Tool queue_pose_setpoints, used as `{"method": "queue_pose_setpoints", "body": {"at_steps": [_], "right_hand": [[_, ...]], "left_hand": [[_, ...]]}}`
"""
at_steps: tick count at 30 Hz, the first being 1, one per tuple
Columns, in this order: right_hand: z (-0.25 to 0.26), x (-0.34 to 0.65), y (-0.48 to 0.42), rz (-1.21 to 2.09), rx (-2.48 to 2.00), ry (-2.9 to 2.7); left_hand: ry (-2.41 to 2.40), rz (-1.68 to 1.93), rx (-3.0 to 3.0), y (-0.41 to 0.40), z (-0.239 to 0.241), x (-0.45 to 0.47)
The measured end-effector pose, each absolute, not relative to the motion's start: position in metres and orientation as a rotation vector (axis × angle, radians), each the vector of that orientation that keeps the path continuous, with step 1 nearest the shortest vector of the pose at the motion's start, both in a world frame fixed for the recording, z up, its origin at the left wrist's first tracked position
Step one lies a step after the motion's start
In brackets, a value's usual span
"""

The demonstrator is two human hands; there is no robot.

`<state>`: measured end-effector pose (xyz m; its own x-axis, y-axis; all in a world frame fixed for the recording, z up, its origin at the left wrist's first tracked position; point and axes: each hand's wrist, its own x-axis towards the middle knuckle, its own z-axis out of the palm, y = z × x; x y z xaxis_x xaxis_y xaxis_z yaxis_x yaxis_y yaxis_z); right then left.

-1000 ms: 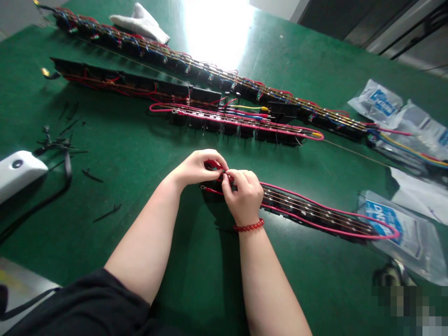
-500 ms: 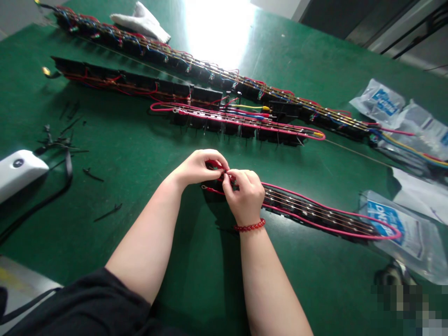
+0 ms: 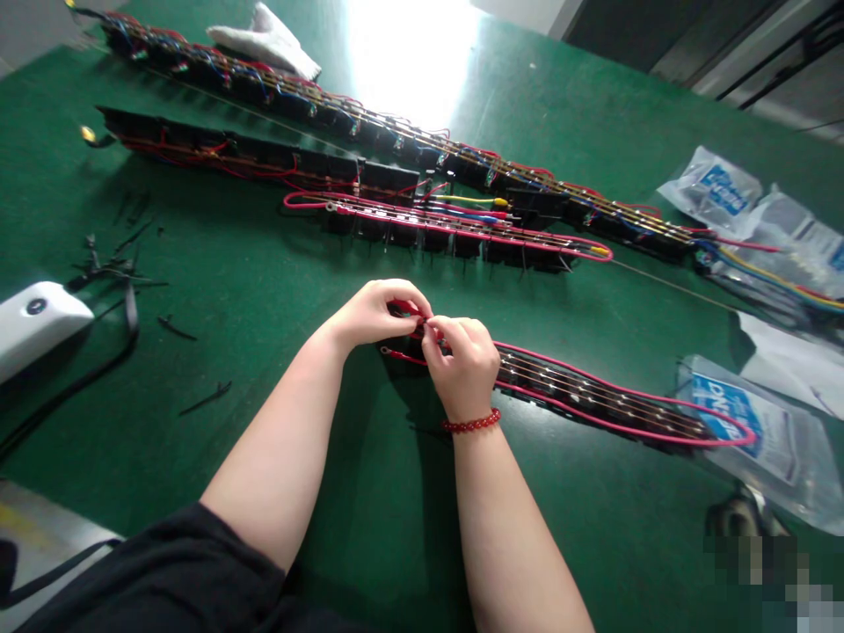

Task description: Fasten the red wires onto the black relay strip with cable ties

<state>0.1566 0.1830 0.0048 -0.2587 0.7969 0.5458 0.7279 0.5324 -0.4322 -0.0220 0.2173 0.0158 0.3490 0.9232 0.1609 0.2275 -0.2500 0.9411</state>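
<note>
Little has shifted: the left hand (image 3: 375, 315) and the right hand (image 3: 465, 369), with its red beaded bracelet (image 3: 470, 424), keep their grips closed on a red insulated wire (image 3: 403, 308). The wire sits at the near end of a black plastic switch row (image 3: 541, 380) on the green counter (image 3: 132, 457).

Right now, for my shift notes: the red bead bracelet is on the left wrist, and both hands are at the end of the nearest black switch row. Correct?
No: the head view shows the red bead bracelet on the right wrist, not the left. The rest stands: the left hand and right hand are at the end of the nearest black switch row.
</note>
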Motion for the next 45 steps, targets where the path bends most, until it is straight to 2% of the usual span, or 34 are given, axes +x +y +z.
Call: {"method": "queue_pose_setpoints", "body": {"at_steps": [11, 45], "right_hand": [[0.0051, 0.1556, 0.1832, 0.052, -1.243, -2.034], [0.0073, 0.1554, 0.1818, 0.148, -1.317, -2.003]], "left_hand": [[1.034, 0.944, 1.725, 0.2177, 0.0144, -0.0219], [1.118, 0.953, 1.653, 0.2166, 0.0153, -0.0207]]}}
